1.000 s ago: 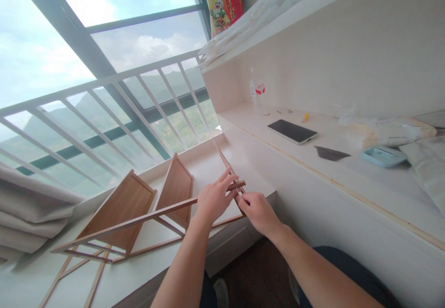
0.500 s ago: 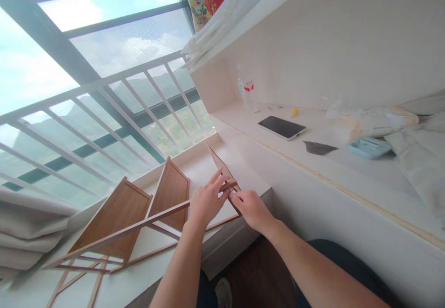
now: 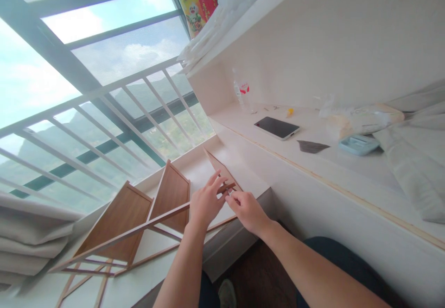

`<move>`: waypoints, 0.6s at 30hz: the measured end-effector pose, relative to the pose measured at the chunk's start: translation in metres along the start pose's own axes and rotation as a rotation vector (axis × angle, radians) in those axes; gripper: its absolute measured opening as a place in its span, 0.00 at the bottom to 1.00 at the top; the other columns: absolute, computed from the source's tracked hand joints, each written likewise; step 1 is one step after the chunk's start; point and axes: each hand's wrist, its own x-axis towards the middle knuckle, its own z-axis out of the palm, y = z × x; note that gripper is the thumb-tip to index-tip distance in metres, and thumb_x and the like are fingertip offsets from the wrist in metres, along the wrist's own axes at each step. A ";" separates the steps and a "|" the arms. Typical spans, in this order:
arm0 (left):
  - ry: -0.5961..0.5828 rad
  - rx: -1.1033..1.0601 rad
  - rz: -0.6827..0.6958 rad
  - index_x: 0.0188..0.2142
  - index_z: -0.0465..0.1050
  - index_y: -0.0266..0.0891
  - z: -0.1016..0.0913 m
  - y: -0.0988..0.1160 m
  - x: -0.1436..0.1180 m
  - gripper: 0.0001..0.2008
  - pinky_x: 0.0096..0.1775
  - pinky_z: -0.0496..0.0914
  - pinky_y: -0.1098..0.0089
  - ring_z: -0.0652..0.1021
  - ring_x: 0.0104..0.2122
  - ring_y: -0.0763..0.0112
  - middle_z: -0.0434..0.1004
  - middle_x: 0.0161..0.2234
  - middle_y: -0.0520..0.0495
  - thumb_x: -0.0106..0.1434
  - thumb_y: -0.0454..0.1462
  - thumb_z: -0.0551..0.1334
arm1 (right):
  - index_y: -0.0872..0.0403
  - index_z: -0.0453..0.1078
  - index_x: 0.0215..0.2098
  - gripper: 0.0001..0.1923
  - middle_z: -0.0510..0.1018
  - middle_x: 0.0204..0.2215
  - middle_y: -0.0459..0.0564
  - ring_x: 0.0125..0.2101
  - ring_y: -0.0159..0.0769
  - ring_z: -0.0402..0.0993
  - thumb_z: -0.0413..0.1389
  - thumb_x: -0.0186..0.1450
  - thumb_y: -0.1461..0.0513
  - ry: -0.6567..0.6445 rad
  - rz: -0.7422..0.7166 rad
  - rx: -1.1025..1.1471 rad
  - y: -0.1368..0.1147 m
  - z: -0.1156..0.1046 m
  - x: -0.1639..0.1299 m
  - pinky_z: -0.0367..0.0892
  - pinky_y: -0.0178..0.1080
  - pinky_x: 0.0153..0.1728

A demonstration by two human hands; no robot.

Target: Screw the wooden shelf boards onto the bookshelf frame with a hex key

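Observation:
A brown wooden shelf rack [image 3: 139, 229] lies on its side along the white window ledge, its shelf boards standing up at a slant. My left hand [image 3: 206, 199] is around the end of the rack's long rail, with the fingers curved over the wood and the thumb below. Close beside it, my right hand [image 3: 247, 210] is closed in a pinch at the rail's end. A small shiny bit shows at its fingertips, too small to name. Behind both hands stands the rack's end board [image 3: 219, 165], partly hidden by them.
To the right, a white counter holds a phone [image 3: 276, 128], a dark scrap [image 3: 313, 147], a light blue case [image 3: 359, 145], a bottle [image 3: 239, 90] and plastic packaging [image 3: 368, 118]. A white railing [image 3: 139, 78] runs before the window. Grey curtain [image 3: 31, 238] hangs at left.
The view has shifted slightly. My right hand has turned a little at the rail's end, its fingers curling more. My left hand keeps its place on the rail.

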 end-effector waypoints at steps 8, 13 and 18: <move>-0.002 0.013 -0.005 0.56 0.69 0.58 -0.002 0.001 -0.001 0.17 0.40 0.74 0.61 0.82 0.39 0.60 0.61 0.68 0.52 0.69 0.47 0.55 | 0.53 0.59 0.24 0.17 0.60 0.18 0.39 0.21 0.28 0.55 0.50 0.70 0.57 -0.107 -0.030 0.006 -0.005 0.000 -0.001 0.47 0.35 0.26; -0.015 0.036 0.002 0.57 0.69 0.58 -0.003 0.002 0.001 0.18 0.40 0.74 0.60 0.82 0.39 0.59 0.62 0.68 0.50 0.69 0.48 0.55 | 0.53 0.64 0.24 0.18 0.62 0.17 0.40 0.21 0.29 0.57 0.49 0.72 0.57 -0.071 -0.049 -0.030 -0.005 0.004 -0.001 0.47 0.35 0.26; -0.042 0.045 -0.017 0.56 0.69 0.59 -0.003 0.001 0.005 0.18 0.42 0.75 0.60 0.82 0.41 0.59 0.62 0.67 0.50 0.68 0.45 0.57 | 0.54 0.69 0.27 0.18 0.70 0.21 0.44 0.23 0.30 0.62 0.47 0.73 0.58 0.031 0.003 -0.063 0.000 0.007 0.002 0.49 0.35 0.27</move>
